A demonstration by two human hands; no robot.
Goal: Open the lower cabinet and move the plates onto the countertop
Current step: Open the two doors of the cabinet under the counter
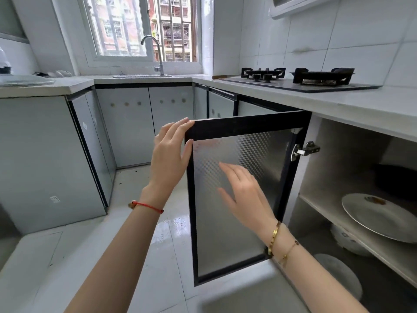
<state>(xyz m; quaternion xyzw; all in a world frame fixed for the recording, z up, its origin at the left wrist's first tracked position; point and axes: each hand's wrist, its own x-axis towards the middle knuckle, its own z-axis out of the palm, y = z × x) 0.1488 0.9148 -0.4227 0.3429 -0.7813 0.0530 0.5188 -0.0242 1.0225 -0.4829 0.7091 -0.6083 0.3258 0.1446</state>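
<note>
Plates sit inside the open cabinet, off to the right of my right hand and lower than it: one large white plate lies on the middle shelf, tilted, its rim overhanging the shelf's front edge, and what look like more dishes rest below it, half hidden. I judge them ceramic: stiff, fairly heavy, glazed and slippery, breakable if knocked on the shelf. I would grip the overhanging rim, thumb on top and fingers underneath. My left hand pinches the top corner of the cabinet door, fingers curled over its edge. My right hand is spread open in front of the door's panel, holding nothing. The worktop lies above it.
</note>
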